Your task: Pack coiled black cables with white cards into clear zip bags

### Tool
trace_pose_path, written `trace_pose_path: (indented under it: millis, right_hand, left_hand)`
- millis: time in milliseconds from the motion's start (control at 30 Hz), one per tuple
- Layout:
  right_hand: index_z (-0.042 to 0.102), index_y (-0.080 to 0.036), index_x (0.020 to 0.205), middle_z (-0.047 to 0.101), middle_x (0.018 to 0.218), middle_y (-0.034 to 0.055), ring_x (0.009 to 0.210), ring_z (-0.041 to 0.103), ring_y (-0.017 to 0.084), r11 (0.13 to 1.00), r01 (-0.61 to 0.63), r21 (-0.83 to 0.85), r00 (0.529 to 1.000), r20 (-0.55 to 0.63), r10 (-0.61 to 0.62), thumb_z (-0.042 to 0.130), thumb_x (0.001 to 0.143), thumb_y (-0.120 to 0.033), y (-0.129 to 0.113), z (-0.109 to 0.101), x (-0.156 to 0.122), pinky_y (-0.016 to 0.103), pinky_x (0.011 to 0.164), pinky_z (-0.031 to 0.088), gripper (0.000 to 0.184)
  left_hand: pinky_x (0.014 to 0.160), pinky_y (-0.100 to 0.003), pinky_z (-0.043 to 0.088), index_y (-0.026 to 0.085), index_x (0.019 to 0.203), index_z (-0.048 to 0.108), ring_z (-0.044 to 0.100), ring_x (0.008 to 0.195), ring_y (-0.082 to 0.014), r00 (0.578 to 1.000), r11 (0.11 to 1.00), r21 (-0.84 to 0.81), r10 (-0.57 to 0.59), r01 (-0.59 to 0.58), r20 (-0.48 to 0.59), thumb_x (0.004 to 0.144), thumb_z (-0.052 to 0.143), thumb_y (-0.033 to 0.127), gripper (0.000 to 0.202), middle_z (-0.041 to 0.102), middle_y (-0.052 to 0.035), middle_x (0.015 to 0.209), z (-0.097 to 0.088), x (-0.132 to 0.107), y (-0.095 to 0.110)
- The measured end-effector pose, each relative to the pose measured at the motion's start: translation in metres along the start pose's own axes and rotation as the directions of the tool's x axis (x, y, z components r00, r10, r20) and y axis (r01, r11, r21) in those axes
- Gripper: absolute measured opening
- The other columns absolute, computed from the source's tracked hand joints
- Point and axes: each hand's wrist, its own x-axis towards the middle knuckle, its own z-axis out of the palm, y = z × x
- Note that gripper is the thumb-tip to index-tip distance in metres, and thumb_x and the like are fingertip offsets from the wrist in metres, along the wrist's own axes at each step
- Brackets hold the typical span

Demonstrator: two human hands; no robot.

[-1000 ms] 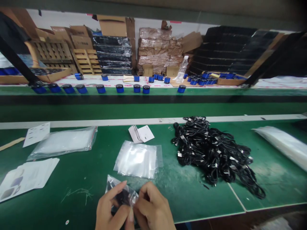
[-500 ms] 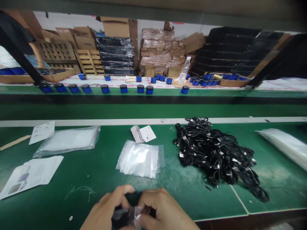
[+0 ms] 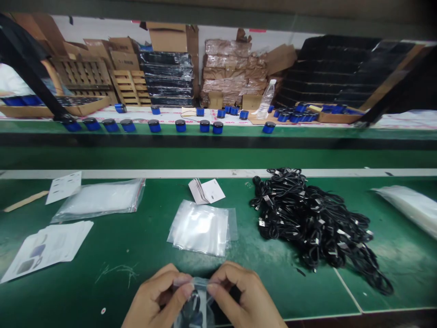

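A clear zip-top plastic bag (image 3: 194, 300) is hanging upright between the person's hands, over the near edge of the green counter (image 3: 129, 246) — its long axis is running down toward the person, with a coiled black cable (image 3: 191, 306) bulging inside. The left hand (image 3: 155, 296) and right hand (image 3: 244, 294) are about equally near, their fingers pinching the bag's top edge from either side.

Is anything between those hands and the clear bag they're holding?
Nothing visible: the left hand and right hand pinch the top edge of the clear plastic bag directly.
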Motion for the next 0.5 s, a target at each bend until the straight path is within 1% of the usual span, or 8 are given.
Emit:
trace_pose_path:
  millis: [100, 167, 233, 367, 500]
  right_hand:
    - [0.063, -0.017, 0.069, 0.059, 0.063, 0.0002, 0.061, 0.057, 0.015, 0.999, -0.032, 0.025, 0.998, -0.056, 0.034, 0.057, 0.081, -0.022, 0.001, 0.0, 0.002, 0.023, 0.058, 0.042, 0.015]
    - [0.061, -0.017, 0.067, 0.058, 0.062, -0.0005, 0.06, 0.055, 0.015, 0.998, -0.045, 0.041, 0.996, -0.07, 0.047, 0.056, 0.081, -0.024, 0.002, -0.002, 0.003, 0.022, 0.058, 0.041, 0.017]
    - [0.06, -0.017, 0.067, 0.057, 0.062, -0.0006, 0.06, 0.054, 0.014, 0.999, -0.032, 0.041, 0.997, -0.073, 0.035, 0.054, 0.083, -0.025, 0.002, -0.003, 0.003, 0.022, 0.058, 0.04, 0.019]
    - [0.058, -0.017, 0.065, 0.054, 0.062, -0.0006, 0.06, 0.052, 0.014, 1.0, 0.009, 0.025, 0.997, -0.079, -0.007, 0.052, 0.085, -0.026, 0.004, -0.002, 0.003, 0.022, 0.058, 0.039, 0.022]
    - [0.057, -0.017, 0.065, 0.053, 0.062, -0.0008, 0.06, 0.051, 0.014, 1.0, 0.007, 0.029, 0.997, -0.074, -0.005, 0.051, 0.085, -0.027, 0.005, 0.0, 0.004, 0.022, 0.057, 0.038, 0.023]
  left_hand:
    - [0.064, -0.017, 0.045, 0.024, 0.08, 0.067, 0.062, 0.069, -0.0135, 0.997, 0.995, 0.088, 0.045, -0.05, 0.055, 0.088, 0.049, 0.041, 0.026, 0.062, 0.0023, 0.073, -0.005, 0.003, -0.001]
    - [0.062, -0.017, 0.046, 0.024, 0.08, 0.066, 0.062, 0.068, -0.0134, 0.996, 0.988, 0.141, 0.048, -0.059, 0.079, 0.089, 0.047, 0.042, 0.027, 0.062, 0.0026, 0.072, -0.008, 0.003, -0.004]
    - [0.059, -0.017, 0.046, 0.024, 0.078, 0.065, 0.061, 0.065, -0.0131, 0.993, 0.978, 0.195, 0.056, -0.075, 0.101, 0.09, 0.046, 0.042, 0.028, 0.06, 0.0029, 0.07, -0.009, 0.003, -0.008]
    - [0.059, -0.015, 0.045, 0.024, 0.079, 0.064, 0.062, 0.063, -0.011, 0.987, 0.952, 0.269, 0.125, -0.147, 0.099, 0.092, 0.043, 0.038, 0.028, 0.061, 0.0033, 0.07, -0.01, 0.003, -0.013]
    - [0.056, -0.014, 0.045, 0.023, 0.076, 0.063, 0.061, 0.059, -0.0098, 0.982, 0.924, 0.332, 0.175, -0.189, 0.072, 0.091, 0.045, 0.037, 0.027, 0.06, 0.0036, 0.067, -0.009, 0.002, -0.01]
